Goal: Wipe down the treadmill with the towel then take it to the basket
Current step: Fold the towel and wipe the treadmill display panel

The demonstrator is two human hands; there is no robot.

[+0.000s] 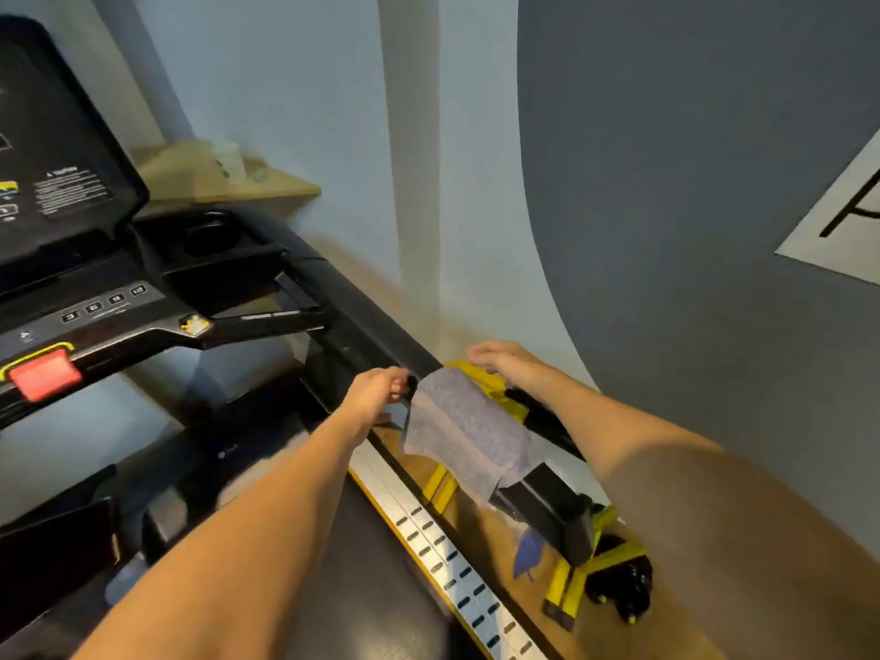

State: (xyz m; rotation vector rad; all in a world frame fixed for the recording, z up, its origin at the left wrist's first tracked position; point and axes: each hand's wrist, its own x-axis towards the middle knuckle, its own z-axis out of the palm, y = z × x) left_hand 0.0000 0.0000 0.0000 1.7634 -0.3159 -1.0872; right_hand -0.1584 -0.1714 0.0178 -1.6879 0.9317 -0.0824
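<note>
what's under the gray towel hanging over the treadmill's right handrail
The towel is draped over the black handrail, which emerges below its lower edge. Beneath lie the wooden floor and a yellow frame. The rail section under the cloth is covered.

The treadmill runs off the left and bottom edges with its console print too blurred to read, the towel hides the part of the right handrail beneath it, the left hand blurs at its fingertips, and the far shelf's pale objects are indistinct.
</note>
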